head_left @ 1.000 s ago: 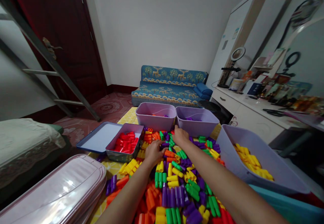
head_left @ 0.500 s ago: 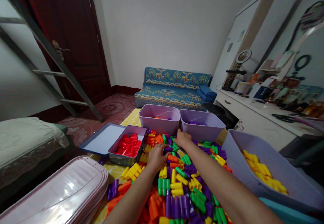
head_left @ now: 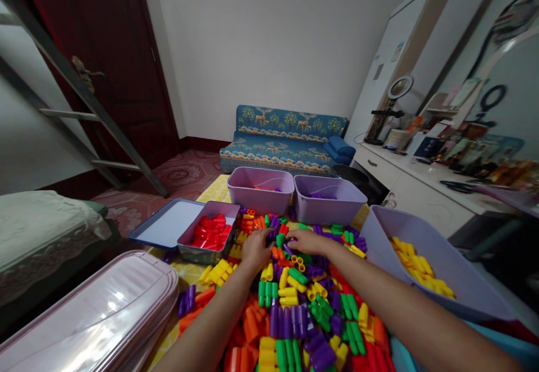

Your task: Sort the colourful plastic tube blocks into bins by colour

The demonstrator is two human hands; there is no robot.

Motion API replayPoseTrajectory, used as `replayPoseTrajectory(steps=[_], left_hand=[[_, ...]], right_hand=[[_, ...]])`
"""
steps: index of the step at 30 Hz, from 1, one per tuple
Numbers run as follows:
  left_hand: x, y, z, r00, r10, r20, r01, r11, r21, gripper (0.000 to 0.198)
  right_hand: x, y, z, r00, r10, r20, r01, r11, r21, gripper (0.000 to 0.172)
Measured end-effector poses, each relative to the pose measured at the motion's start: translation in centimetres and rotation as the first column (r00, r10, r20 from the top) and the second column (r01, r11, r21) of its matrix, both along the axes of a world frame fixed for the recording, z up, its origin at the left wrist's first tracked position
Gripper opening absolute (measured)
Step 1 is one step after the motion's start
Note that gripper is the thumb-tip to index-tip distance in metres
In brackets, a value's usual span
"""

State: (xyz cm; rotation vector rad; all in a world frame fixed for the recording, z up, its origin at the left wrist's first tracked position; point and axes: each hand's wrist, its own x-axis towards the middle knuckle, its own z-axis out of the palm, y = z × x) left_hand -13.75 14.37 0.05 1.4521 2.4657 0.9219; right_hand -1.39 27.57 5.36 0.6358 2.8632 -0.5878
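Observation:
A heap of bullet-shaped plastic toy blocks (head_left: 288, 318), in purple, green, yellow, orange and red, covers the yellow-patterned table (head_left: 191, 274). My left hand (head_left: 256, 248) rests among blocks at the far side of the heap, its fingers curled; what lies in them is mostly hidden. To its right my right hand (head_left: 306, 242) has its fingertips closed on a purple block (head_left: 288, 247). Between the hands stands a green block (head_left: 280, 240). Just in front of them are orange and yellow blocks, some with their round open ends showing.
Two lilac bins (head_left: 261, 197) (head_left: 330, 206) stand behind the heap, and a third bin (head_left: 438, 271) with yellow blocks is at right. An open tin (head_left: 206, 257) holds red blocks at left. Stacked pinkish lids (head_left: 92, 310) lie near left; a blue container (head_left: 497, 338) is near right.
My right hand has drawn back from beside the rear bins toward the heap's middle, closer to my left hand. My left hand has shifted slightly. The view has shifted a little.

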Motion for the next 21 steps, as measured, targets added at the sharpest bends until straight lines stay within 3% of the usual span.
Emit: replayPoseTrajectory(steps=[3,6,10,12,15,18,21], left_hand=[[-0.2,-0.1,0.4,0.999,-0.043,0.009,0.042,0.997,0.069,0.047],[-0.4,-1.3,3.0,0.994,-0.056,-0.097,0.061,0.997,0.049,0.059],[-0.1,-4.4,7.4,0.981,-0.124,-0.147,0.088,0.969,-0.231,0.057],[0.5,-5.7,8.2,0.975,-0.187,-0.121,0.135,0.927,-0.349,0.06],[1.6,-6.4,6.9,0.962,-0.262,-0.073,0.219,0.906,-0.363,0.08],[2.1,-5.9,4.3,0.935,-0.349,0.069,0.356,0.916,-0.186,0.099],[1.6,-5.1,2.3,0.858,-0.416,0.3,0.429,0.903,0.025,0.114]], right_hand=[[1.1,-1.4,1.7,0.998,-0.011,-0.063,0.013,0.999,0.044,0.03],[2.7,-3.1,3.5,0.994,-0.101,-0.039,0.107,0.974,0.2,0.037],[5.0,-4.5,4.6,0.975,-0.12,0.186,0.077,0.972,0.223,0.065],[5.7,-4.8,4.3,0.966,-0.096,0.24,0.056,0.984,0.168,0.086],[5.6,-5.0,3.2,0.967,-0.072,0.243,0.055,0.996,0.075,0.106],[4.4,-5.1,2.4,0.98,-0.037,0.194,0.047,0.998,-0.047,0.114],[3.0,-5.3,2.4,0.984,-0.023,0.175,0.053,0.984,-0.172,0.118]])
